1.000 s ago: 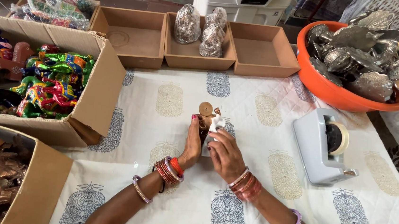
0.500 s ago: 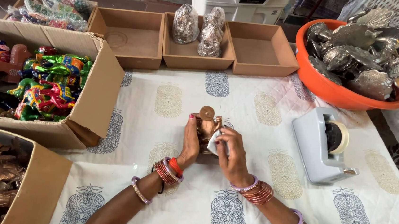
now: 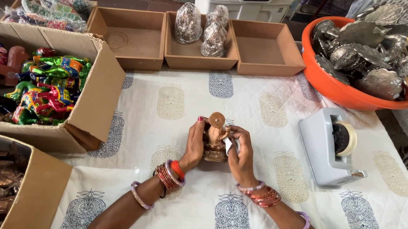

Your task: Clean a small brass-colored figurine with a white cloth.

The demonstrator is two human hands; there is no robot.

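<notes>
While both hands close round one copper figurine (image 3: 216,137) | left hand (image 3: 195,145) cups | right hand (image 3: 239,153) grips

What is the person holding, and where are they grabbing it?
A small copper figurine, upright between both hands: left hand on its left side, right hand on its right side.

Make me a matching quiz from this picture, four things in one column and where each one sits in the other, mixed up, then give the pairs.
1. copper figurine
2. tape dispenser
3. orange bowl
4. foil-wrapped pieces

A. far right corner, full of silver metal pieces
B. middle wooden tray at the back
C. between the left hand and the right hand
D. on the cloth, right of the hands

Pairs: 1-C, 2-D, 3-A, 4-B
</notes>
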